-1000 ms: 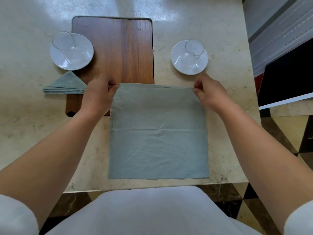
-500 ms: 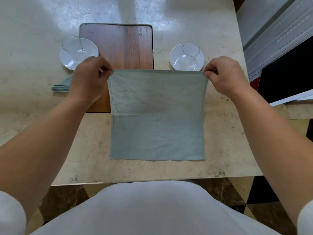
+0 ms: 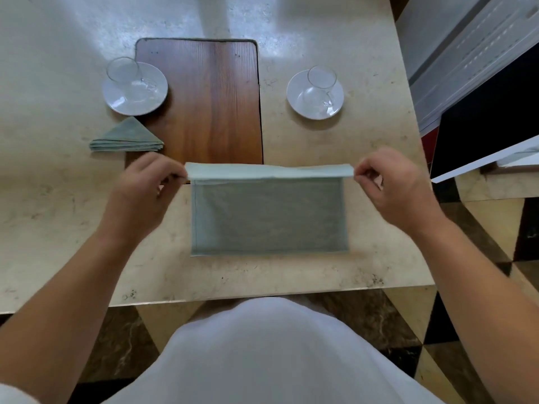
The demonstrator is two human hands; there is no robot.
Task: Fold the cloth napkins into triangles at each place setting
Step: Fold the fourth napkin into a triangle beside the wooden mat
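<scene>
near six o'clock on the table (image 3: 58, 199), the napkin (image 3: 268, 217), flat a second ago, now has its far edge lifted and drawn back over itself. left hand (image 3: 140, 196) and right hand (image 3: 399, 191) each pinch a corner; the first fold looks underway.

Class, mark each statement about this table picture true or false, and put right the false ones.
1. The left hand and the right hand each pinch a far corner of the napkin. True.
2. A folded napkin lies on the table near the left saucer. True.
3. The right cup stands on the board. False: the right cup stands on a saucer on the table, beside the board.
4. The held napkin is a triangle. False: it shows as a rectangle, with its far edge lifted.
</scene>
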